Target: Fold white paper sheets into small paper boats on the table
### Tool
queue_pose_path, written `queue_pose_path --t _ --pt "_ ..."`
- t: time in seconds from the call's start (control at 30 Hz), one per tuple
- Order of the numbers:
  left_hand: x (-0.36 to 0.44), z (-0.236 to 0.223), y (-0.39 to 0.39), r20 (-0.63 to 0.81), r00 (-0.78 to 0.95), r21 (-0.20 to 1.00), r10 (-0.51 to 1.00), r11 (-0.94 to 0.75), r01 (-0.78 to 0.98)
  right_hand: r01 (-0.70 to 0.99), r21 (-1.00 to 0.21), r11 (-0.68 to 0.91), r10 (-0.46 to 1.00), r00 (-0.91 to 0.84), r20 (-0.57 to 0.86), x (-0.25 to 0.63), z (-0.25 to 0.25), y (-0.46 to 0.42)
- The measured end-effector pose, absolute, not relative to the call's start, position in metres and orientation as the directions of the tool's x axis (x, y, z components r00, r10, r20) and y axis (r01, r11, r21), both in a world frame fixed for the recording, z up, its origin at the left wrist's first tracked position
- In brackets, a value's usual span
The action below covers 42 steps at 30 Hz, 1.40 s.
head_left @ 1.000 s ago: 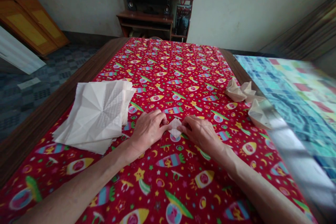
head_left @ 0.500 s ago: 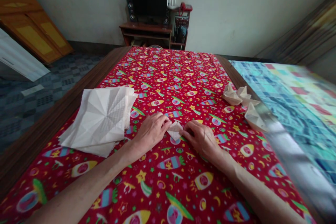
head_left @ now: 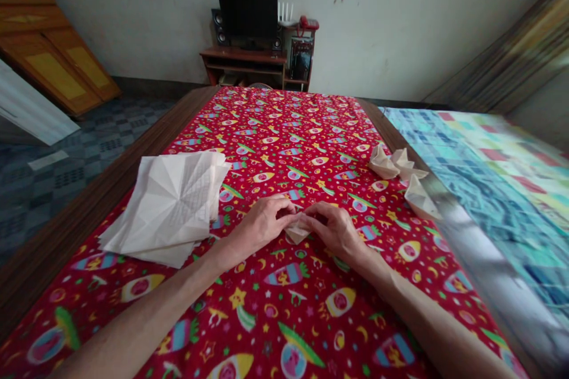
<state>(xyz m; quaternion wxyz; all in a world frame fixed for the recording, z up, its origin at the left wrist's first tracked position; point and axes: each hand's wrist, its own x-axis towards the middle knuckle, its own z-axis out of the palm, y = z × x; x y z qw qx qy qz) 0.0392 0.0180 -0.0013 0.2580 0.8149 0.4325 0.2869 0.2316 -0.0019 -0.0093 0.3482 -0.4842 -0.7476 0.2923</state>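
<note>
A small folded piece of paper (head_left: 297, 234) is at the middle of the red patterned cloth (head_left: 284, 320). My left hand (head_left: 268, 217) pinches its upper left side between thumb and fingers. From the other side my right hand (head_left: 331, 226) pinches the paper's upper right part, with the fingertips of both hands nearly meeting. The fingers hide the paper's top edge. Left of my hands lies a stack of creased white paper sheets (head_left: 173, 195). Several folded paper shapes with pointed tips (head_left: 420, 196) stand at the right edge of the cloth.
The cloth covers a dark wooden table (head_left: 151, 130). A bed with a blue checked cover (head_left: 448, 183) adjoins it on the right. Beyond the far end stands a desk (head_left: 242, 54) with a monitor (head_left: 248, 18) and speakers. A wooden cabinet (head_left: 57, 47) is at the far left.
My hands have come closer together, and my fingertips now cover the upper part of the small folded paper. The view has tipped slightly upward; the stack and the folded shapes stay in place.
</note>
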Motion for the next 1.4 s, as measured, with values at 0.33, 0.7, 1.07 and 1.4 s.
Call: queue_pose_path --t 0.33,0.7,1.07,1.4 --pt "0.04 0.013 0.009 0.452 0.426 0.63 0.784 -0.619 0.47 0.412 -0.81 0.417 0.908 -0.232 0.349 0.227 0.004 -0.008" --pt "0.024 0.017 0.011 0.48 0.251 0.657 0.84 -0.535 0.531 0.574 -0.708 0.412 0.905 -0.165 0.393 0.24 0.007 -0.002" --pt "0.016 0.018 0.018 0.492 0.09 0.713 0.866 -0.461 0.528 0.625 -0.651 0.431 0.888 -0.164 0.431 0.244 0.004 0.0" --pt "0.007 0.001 0.024 0.503 0.185 0.554 0.845 -0.479 0.681 0.687 -0.555 0.468 0.86 -0.208 0.467 0.256 -0.001 0.008"
